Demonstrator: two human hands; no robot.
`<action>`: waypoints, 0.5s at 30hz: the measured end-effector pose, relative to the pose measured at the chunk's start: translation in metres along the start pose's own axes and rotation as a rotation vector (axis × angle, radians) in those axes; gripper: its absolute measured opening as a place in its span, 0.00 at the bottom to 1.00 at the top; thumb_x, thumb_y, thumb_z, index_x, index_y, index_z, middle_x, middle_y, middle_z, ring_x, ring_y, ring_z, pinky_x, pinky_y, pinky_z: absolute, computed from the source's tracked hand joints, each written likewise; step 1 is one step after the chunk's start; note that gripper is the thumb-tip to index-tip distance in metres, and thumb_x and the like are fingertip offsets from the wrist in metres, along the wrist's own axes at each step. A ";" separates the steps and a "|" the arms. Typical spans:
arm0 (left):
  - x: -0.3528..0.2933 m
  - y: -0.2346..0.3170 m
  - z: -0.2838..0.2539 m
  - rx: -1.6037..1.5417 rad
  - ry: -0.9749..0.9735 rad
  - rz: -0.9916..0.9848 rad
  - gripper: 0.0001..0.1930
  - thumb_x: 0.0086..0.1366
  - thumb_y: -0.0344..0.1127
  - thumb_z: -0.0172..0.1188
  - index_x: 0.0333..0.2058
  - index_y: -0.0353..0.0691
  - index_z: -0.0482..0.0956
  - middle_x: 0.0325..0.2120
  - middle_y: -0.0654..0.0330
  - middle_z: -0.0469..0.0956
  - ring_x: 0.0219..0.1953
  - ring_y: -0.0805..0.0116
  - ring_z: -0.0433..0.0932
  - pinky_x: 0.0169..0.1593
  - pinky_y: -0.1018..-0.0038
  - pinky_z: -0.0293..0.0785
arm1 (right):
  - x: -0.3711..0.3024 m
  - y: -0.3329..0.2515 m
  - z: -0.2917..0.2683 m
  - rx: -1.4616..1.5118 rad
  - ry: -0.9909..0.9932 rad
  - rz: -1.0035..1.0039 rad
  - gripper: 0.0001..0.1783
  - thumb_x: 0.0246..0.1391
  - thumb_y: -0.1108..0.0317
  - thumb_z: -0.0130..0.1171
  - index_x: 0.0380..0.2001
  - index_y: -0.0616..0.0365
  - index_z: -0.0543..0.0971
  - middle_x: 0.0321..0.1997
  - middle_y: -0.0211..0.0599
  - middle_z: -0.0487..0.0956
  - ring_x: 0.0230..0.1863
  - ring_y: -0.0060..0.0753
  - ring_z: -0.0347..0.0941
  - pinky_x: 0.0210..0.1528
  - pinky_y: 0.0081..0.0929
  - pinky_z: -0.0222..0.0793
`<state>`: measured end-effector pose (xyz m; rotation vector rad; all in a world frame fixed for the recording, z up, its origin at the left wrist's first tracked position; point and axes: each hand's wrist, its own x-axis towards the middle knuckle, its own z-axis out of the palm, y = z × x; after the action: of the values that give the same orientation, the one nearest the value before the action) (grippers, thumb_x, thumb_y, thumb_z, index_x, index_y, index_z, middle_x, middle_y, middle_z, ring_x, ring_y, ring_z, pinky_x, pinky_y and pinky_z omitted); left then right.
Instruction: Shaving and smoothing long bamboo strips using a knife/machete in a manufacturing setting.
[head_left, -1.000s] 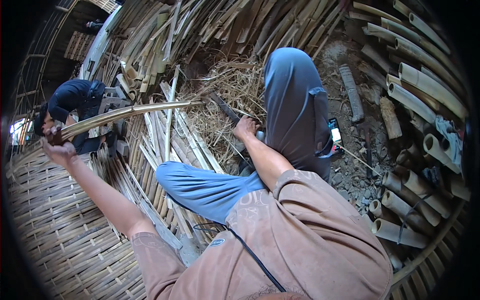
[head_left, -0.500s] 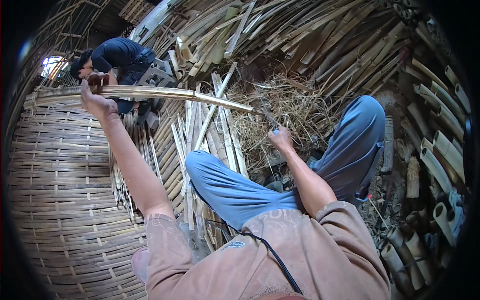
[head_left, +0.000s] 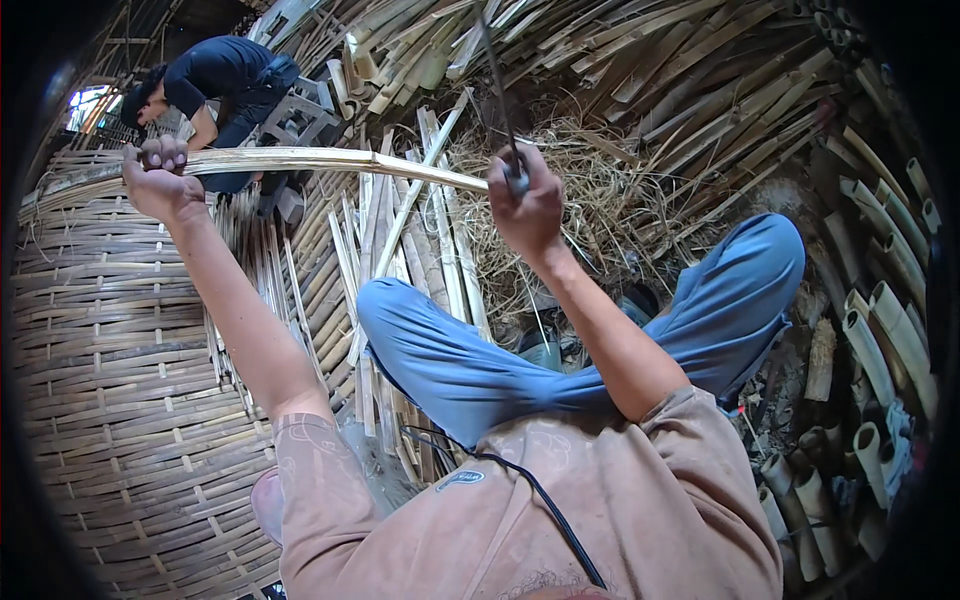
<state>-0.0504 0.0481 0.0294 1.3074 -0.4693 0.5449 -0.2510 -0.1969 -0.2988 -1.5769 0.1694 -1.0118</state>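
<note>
A long split bamboo strip point(head_left: 300, 159) stretches across from the far left to the middle, slightly bowed. My left hand point(head_left: 163, 185) is wrapped round it near its left part, arm stretched out. Close to the strip's right end is my right hand point(head_left: 530, 205), closed round the handle of a long knife point(head_left: 496, 80) with a narrow dark blade pointing up and away from me. Whether the right hand touches the strip's end cannot be made out.
Bamboo shavings point(head_left: 590, 190) heap up beyond my bent knees. Woven bamboo matting point(head_left: 110, 380) spreads at the left. Split bamboo pieces point(head_left: 690, 90) pile up at the back, and cut bamboo tubes point(head_left: 870, 350) stand at the right. Another person point(head_left: 225, 85) bends over at the far left.
My right hand has risen with the knife, moving left and away from me; the blade now points up above the strip. My left hand and the strip have shifted slightly left.
</note>
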 end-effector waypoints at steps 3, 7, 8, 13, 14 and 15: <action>0.002 -0.003 0.011 0.008 -0.014 0.023 0.20 0.72 0.40 0.45 0.18 0.47 0.55 0.16 0.67 0.52 0.18 0.74 0.52 0.25 0.73 0.51 | -0.047 0.040 -0.009 -0.411 -0.367 0.650 0.07 0.59 0.70 0.56 0.39 0.61 0.75 0.30 0.47 0.81 0.29 0.43 0.82 0.31 0.40 0.79; 0.003 -0.016 0.022 0.017 -0.053 -0.010 0.20 0.72 0.35 0.43 0.18 0.48 0.55 0.15 0.68 0.51 0.18 0.74 0.51 0.26 0.73 0.50 | -0.088 0.108 -0.018 -0.600 -0.571 0.773 0.23 0.51 0.59 0.61 0.44 0.67 0.80 0.44 0.63 0.82 0.46 0.62 0.80 0.51 0.48 0.76; 0.002 -0.020 0.021 0.002 -0.042 -0.010 0.20 0.72 0.35 0.43 0.18 0.48 0.55 0.15 0.68 0.51 0.18 0.74 0.51 0.26 0.73 0.50 | -0.090 0.119 -0.019 -0.538 -0.584 0.837 0.22 0.51 0.60 0.61 0.43 0.67 0.80 0.45 0.62 0.82 0.47 0.61 0.80 0.52 0.49 0.75; 0.002 -0.035 0.015 -0.161 -0.060 0.025 0.18 0.65 0.50 0.48 0.24 0.43 0.66 0.18 0.62 0.61 0.23 0.67 0.61 0.29 0.71 0.56 | -0.088 0.145 -0.035 -0.618 -0.627 0.879 0.20 0.51 0.59 0.61 0.41 0.65 0.81 0.43 0.61 0.83 0.48 0.61 0.80 0.51 0.48 0.75; 0.003 -0.036 0.013 -0.176 -0.099 0.042 0.18 0.65 0.50 0.48 0.24 0.43 0.66 0.18 0.62 0.61 0.23 0.67 0.61 0.29 0.71 0.56 | -0.087 0.146 -0.038 -0.608 -0.623 0.864 0.20 0.51 0.58 0.61 0.40 0.65 0.81 0.41 0.61 0.83 0.47 0.61 0.80 0.50 0.48 0.75; 0.003 -0.036 0.013 -0.310 -0.162 0.006 0.19 0.65 0.53 0.48 0.28 0.41 0.68 0.21 0.60 0.64 0.24 0.66 0.62 0.29 0.71 0.57 | -0.088 0.148 -0.041 -0.545 -0.620 0.792 0.20 0.51 0.58 0.61 0.40 0.65 0.81 0.41 0.61 0.83 0.47 0.61 0.80 0.50 0.48 0.75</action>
<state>-0.0261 0.0301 0.0064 1.0560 -0.6642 0.3556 -0.2720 -0.2170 -0.4734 -1.9821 0.6136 0.1756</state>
